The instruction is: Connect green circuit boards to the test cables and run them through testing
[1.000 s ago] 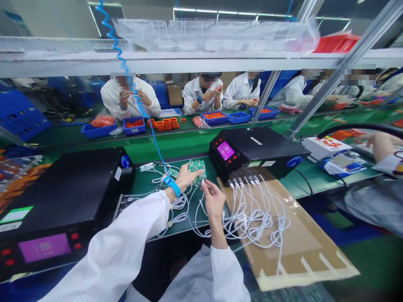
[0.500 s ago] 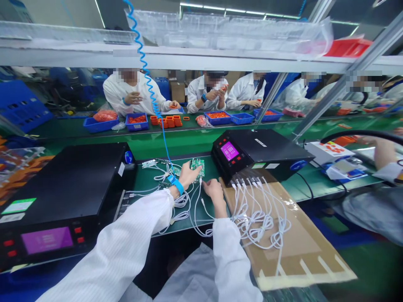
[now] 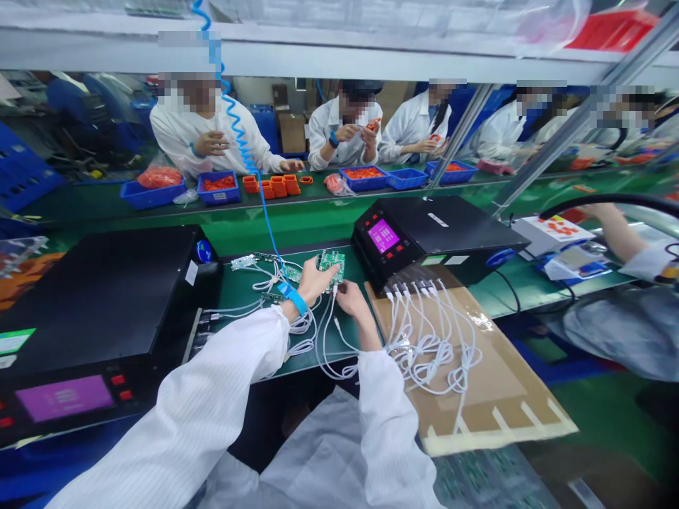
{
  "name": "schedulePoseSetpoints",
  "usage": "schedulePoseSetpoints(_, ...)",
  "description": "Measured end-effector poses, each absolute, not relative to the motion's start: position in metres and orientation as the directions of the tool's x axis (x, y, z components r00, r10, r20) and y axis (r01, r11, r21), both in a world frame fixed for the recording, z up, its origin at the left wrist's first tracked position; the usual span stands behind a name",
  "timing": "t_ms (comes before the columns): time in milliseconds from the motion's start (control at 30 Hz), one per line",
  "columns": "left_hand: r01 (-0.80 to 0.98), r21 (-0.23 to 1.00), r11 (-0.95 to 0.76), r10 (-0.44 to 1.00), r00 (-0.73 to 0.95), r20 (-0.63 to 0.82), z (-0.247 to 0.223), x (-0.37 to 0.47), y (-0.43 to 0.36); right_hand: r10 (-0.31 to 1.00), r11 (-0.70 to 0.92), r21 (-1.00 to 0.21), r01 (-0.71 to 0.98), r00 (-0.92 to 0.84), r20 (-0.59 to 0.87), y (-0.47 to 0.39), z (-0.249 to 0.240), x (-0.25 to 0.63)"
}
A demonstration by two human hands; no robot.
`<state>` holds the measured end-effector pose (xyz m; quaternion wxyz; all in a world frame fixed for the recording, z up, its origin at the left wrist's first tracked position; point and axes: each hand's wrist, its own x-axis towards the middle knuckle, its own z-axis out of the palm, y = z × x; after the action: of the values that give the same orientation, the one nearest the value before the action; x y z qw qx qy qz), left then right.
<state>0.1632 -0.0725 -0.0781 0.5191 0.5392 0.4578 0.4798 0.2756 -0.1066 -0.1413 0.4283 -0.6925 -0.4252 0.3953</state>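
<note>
**Grip on a green circuit board, with loose cables crowding the hands**

Grasped under the thumb of the left hand (image 3: 314, 284), a green circuit board (image 3: 333, 265) sits above the counter (image 3: 231, 291), between two black boxes. Fingers of the right hand (image 3: 353, 300) are at its near right corner, close to a white plug (image 3: 334, 290) at the board's near edge; whether they pinch anything cannot be told.

Nearest the body, white cables hang in loops past the counter's front edge. A sleeve or forearm catching one could tug the plug sideways and strain its socket. One loose cable end (image 3: 338, 325) lies just below the hands, where it could tangle with the plugged cable. To the right, bundled cables (image 3: 440, 367) lie on a cardboard sheet (image 3: 509, 375); dragging one could pull its neighbours.

Just beyond the left wrist, a blue cord (image 3: 268, 219) runs down towards the blue wrist strap (image 3: 293, 298). If it snagged, it could jerk the hand and tilt the board. More small boards and wires lie left of the hand, where a slip could knock them together.

Farther off, co-workers in white handle orange parts behind blue trays.
</note>
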Motion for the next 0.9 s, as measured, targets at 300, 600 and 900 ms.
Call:
schedulePoseSetpoints(300, -0.107, 0.993, 0.051, 0.992, 0.122, -0.038, -0.081, 0.170, -0.070, 0.966, -0.076, -0.940, -0.332, 0.209, -0.152, -0.147, -0.132, 0.272)
schedulePoseSetpoints(600, -0.036, 0.999, 0.003, 0.996, 0.084, 0.000, -0.082, 0.176, -0.071, 0.902, -0.024, -0.999, 0.029, 0.432, -0.010, -0.168, -0.141, 0.258)
schedulePoseSetpoints(900, 0.124, 0.949, -0.290, 0.948, 0.169, 0.268, -0.078, 0.173, -0.075, 0.788, -0.033, -0.904, 0.426, 0.567, 0.239, -0.189, -0.120, 0.268)
